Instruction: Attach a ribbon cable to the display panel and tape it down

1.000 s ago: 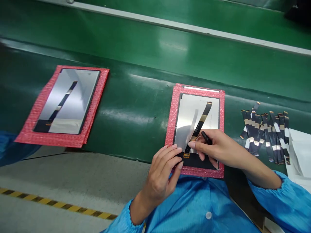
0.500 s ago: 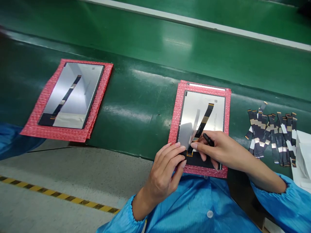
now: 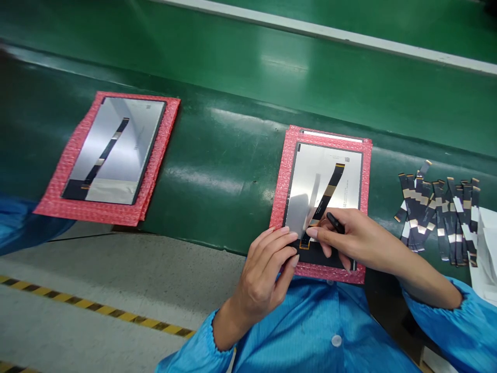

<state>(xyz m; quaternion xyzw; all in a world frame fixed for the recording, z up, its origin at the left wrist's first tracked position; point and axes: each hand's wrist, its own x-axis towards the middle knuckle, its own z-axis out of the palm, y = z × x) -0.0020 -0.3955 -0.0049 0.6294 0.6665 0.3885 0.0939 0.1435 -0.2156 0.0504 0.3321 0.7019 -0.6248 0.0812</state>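
A display panel (image 3: 298,181) with a silvery back lies on pink bubble wrap (image 3: 282,171) in front of me. Slanting across its back is a black flex cable (image 3: 329,190) with gold ends, its lower end on the panel's dark strip. My left hand (image 3: 264,272) rests its outstretched fingers on the panel's lower left edge, beside that end. My right hand (image 3: 345,235) is closed around a black pen-like tool (image 3: 335,223), whose tip is hidden. Its thumb and fingers are close over the cable's lower part; whether they also pinch the cable I cannot tell.
Several loose flex cables (image 3: 419,207) lie in a pile at the right, beside white paper or bags (image 3: 488,248). A second panel (image 3: 128,142) with a cable sits on pink bubble wrap at the left, near another person's blue sleeve (image 3: 31,220). The green table's front edge (image 3: 209,247) runs below.
The view has shifted slightly. Both hands keep nearly the same place on the panel, and the cable has not visibly moved on it.
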